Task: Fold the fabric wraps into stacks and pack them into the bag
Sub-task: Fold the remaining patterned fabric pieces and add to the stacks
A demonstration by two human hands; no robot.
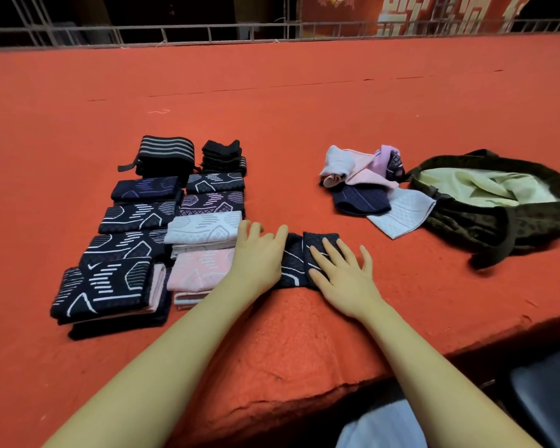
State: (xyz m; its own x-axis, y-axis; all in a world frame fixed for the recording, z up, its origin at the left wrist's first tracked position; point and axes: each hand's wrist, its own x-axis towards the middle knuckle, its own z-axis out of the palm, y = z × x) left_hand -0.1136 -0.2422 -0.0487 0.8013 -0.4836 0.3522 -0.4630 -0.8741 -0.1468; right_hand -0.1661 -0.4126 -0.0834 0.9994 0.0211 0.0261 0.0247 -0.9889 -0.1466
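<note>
Navy wrap (299, 261) lies under your flat left hand (258, 257) and right hand (340, 273), neither gripping; crease it square, then stack.

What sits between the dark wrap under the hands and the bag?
The loose wrap pile lies partly on that line, just left of the bag. The dark wrap lies flat under the left hand and right hand. Closer to the table's front edge, only bare red cloth shows.

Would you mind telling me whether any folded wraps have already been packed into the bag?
No, the bag lies open showing only its pale lining, while the folded wraps sit in rows on the red table.
</note>
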